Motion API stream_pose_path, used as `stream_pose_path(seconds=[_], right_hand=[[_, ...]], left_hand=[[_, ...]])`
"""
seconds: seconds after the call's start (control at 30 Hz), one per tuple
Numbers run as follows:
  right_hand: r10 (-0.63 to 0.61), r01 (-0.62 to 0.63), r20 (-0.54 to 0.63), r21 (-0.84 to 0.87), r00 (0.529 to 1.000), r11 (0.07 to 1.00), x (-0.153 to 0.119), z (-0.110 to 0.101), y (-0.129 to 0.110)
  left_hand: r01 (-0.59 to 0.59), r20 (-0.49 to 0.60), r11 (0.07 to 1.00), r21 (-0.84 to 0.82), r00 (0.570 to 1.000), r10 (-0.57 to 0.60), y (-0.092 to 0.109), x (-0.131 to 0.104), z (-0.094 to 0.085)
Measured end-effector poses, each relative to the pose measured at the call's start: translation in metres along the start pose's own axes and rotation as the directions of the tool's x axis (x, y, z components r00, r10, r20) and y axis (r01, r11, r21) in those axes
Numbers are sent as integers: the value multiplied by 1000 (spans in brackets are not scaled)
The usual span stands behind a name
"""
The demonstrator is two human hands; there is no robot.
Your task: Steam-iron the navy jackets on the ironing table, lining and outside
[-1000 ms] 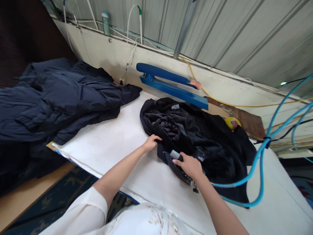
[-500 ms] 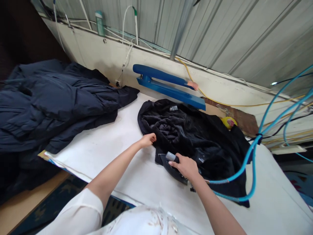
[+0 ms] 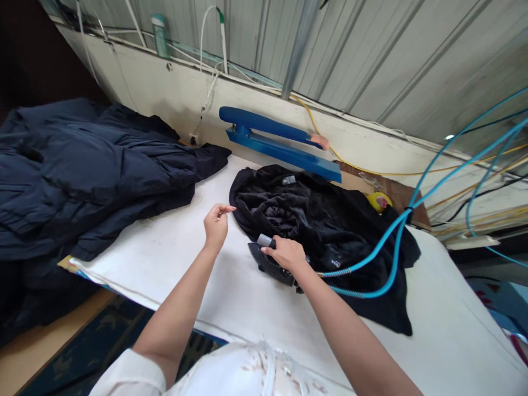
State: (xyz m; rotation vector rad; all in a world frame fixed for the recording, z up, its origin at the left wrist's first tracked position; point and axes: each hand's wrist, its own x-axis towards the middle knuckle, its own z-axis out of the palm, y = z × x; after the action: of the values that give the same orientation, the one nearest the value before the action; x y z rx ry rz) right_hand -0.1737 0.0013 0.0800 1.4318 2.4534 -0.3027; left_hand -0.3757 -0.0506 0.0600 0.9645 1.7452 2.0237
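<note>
A black fleece-like garment [image 3: 330, 220] lies bunched on the white table, with a pale label at its collar. My right hand [image 3: 289, 253] is wrapped round the grey-and-black handle of a steam iron [image 3: 268, 265]. The iron sits over the garment's near left edge, its tip pointing left past the cloth. Two blue hoses [image 3: 373, 254] run from the iron's back up to the right. My left hand [image 3: 216, 223] is held just left of the garment, fingers loosely bent and stretched toward its edge. I see nothing in that hand.
A dark navy padded garment [image 3: 91, 165] is heaped on the left, hanging over the table edge. Behind the black garment stands a blue sleeve board [image 3: 280, 146]. A yellow object [image 3: 378, 202] rests at the back right. Cables and a bottle [image 3: 160, 36] are along the wall.
My left hand has come off the garment's near edge and moved left and away from me. The iron in my right hand has shifted left and slightly farther from me.
</note>
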Motion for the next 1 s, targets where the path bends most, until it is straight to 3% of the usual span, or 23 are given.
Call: stream_pose_path(seconds=[0.17, 0.33, 0.67, 0.87, 1.0], right_hand=[[-29, 29, 22, 22, 999, 999, -6, 2, -4], [-1, 1, 9, 35, 1000, 999, -19, 7, 4], [-11, 10, 68, 2, 998, 1000, -62, 13, 29], [66, -67, 67, 17, 996, 998, -62, 16, 34], [98, -99, 81, 15, 992, 995, -63, 15, 51]], left_hand=[[-3, -106, 1000, 4, 994, 4, -2, -17, -10], [25, -160, 998, -61, 987, -34, -4, -33, -6], [80, -166, 992, -96, 982, -96, -17, -52, 2], [120, -149, 992, -46, 981, -126, -21, -60, 2], [132, -140, 991, -10, 981, -132, -21, -65, -2]])
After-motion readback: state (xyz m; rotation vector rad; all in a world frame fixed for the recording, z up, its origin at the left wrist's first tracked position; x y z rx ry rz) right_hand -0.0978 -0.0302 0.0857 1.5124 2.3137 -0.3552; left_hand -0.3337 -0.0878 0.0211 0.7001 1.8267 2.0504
